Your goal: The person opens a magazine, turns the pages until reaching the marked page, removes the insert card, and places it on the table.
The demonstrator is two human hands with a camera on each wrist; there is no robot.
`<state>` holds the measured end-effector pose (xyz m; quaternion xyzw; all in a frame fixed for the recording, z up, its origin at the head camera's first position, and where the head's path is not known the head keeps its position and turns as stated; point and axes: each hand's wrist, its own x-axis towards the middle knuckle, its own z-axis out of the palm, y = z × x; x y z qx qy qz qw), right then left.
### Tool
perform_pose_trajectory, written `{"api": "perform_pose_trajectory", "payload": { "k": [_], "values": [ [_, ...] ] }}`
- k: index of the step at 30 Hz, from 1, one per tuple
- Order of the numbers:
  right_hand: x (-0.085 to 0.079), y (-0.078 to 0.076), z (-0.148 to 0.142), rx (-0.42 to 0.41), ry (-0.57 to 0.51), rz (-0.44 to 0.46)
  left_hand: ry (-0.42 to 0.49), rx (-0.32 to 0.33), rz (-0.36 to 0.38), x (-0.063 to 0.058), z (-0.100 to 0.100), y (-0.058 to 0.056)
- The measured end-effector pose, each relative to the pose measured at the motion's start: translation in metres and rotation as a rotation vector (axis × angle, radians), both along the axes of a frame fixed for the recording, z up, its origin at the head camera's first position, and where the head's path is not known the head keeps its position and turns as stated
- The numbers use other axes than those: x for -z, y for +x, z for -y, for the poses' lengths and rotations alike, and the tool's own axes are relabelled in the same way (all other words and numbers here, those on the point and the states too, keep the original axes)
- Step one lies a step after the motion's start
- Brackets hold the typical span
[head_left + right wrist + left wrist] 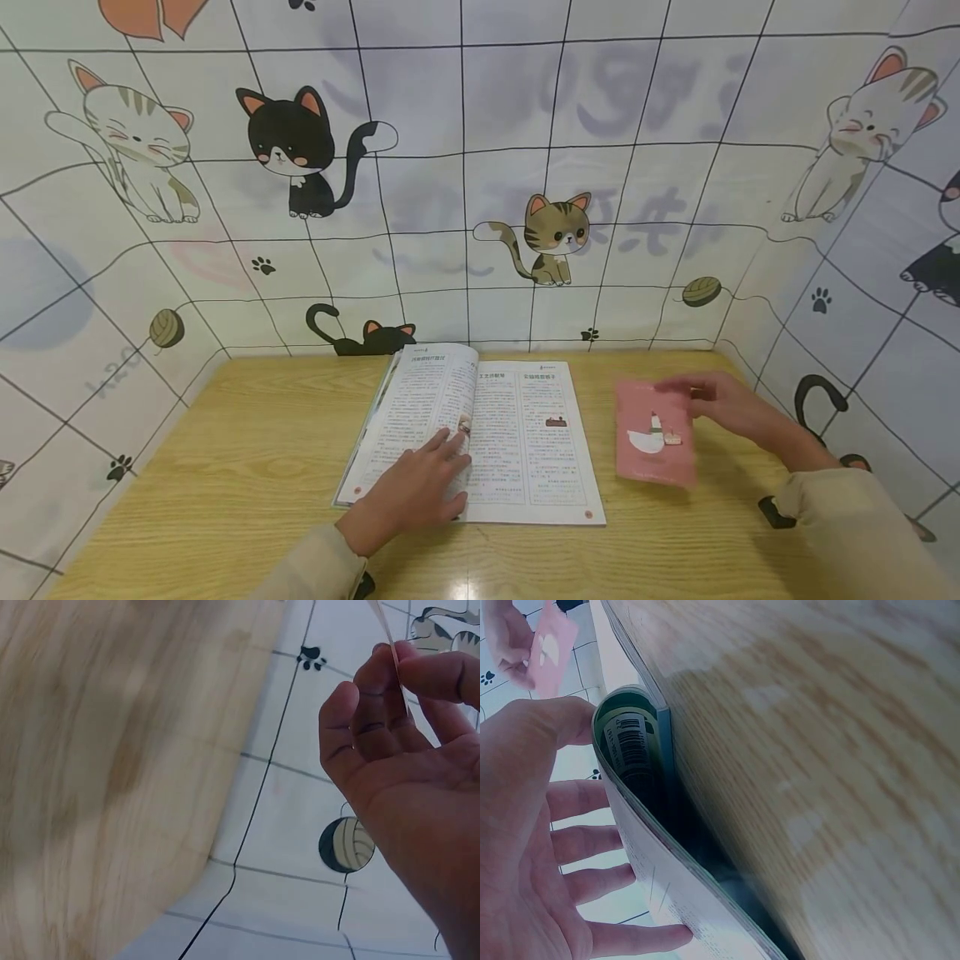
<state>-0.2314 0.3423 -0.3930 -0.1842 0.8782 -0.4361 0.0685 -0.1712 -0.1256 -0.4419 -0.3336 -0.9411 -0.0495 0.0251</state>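
An open magazine with printed columns of text lies on the wooden table. My left hand rests on its left page near the fold, fingers spread and nearly straight. In the left wrist view, that hand touches the curved pages, and a barcode label shows inside the bend. To the right of the magazine, my right hand pinches the upper right edge of a thin pink card with a white goose on it. Seen edge-on in the right wrist view, the card sits between thumb and fingers.
The wooden table spans the front. A white cloth wall with grid lines and cartoon cats stands behind it and on both sides. A ball-of-yarn print is on the cloth near my right hand.
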Motion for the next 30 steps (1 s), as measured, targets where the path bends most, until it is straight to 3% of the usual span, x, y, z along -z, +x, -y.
{"api": "perform_pose_trajectory", "payload": {
  "k": [14, 22, 30],
  "values": [
    [0.024, -0.006, -0.016, -0.173, 0.171, -0.143, -0.007, 0.002, -0.01, 0.001, 0.0, -0.001],
    [0.031, -0.002, -0.003, -0.077, 0.308, -0.14, -0.004, 0.004, -0.015, 0.001, 0.0, -0.001],
    [0.047, -0.007, 0.007, -0.073, 0.423, -0.179, -0.002, -0.004, -0.003, 0.001, -0.001, 0.0]
  ]
}}
